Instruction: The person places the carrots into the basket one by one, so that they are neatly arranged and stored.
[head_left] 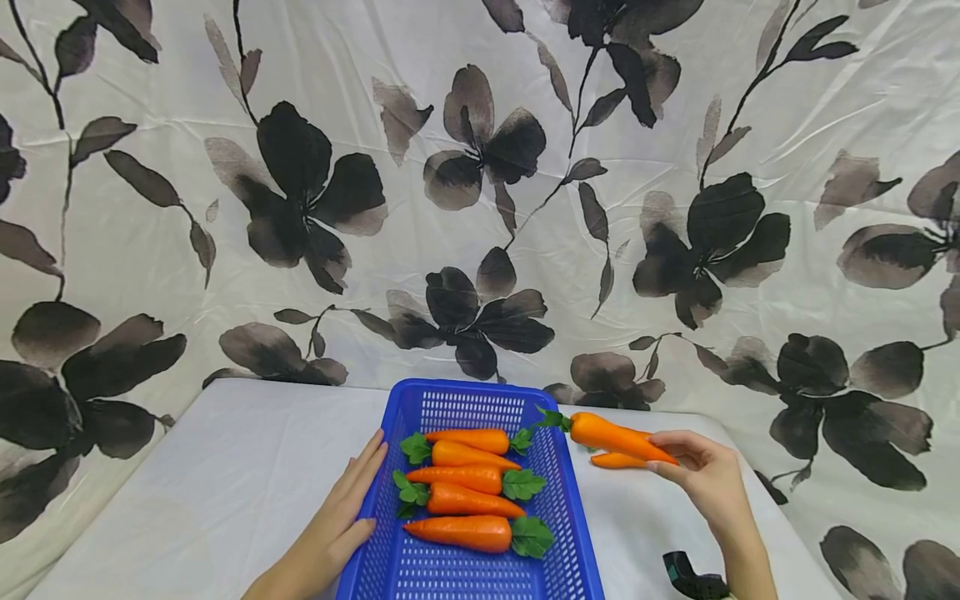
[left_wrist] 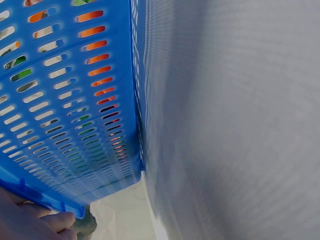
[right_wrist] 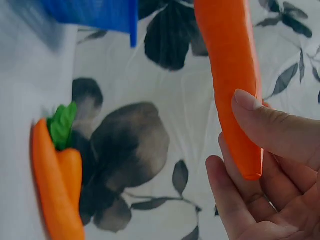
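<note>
Pinches one carrot (head_left: 611, 433) by its narrow end in right grip (head_left: 701, 471); rests left grip (head_left: 341, 504), straight-fingered and unclenched, against blue basket (head_left: 480, 387) containing five carrots (head_left: 461, 477).

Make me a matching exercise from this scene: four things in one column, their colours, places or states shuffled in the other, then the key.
Column one:
1. Left hand
2. Right hand
3. Basket
4. Backdrop

Column two:
A. Grips a carrot near its pointed end
B. Pale, with dark flowers
C. At the basket's side, holding no carrot
D. Blue, with five carrots inside

Pairs: 1-C, 2-A, 3-D, 4-B
</note>
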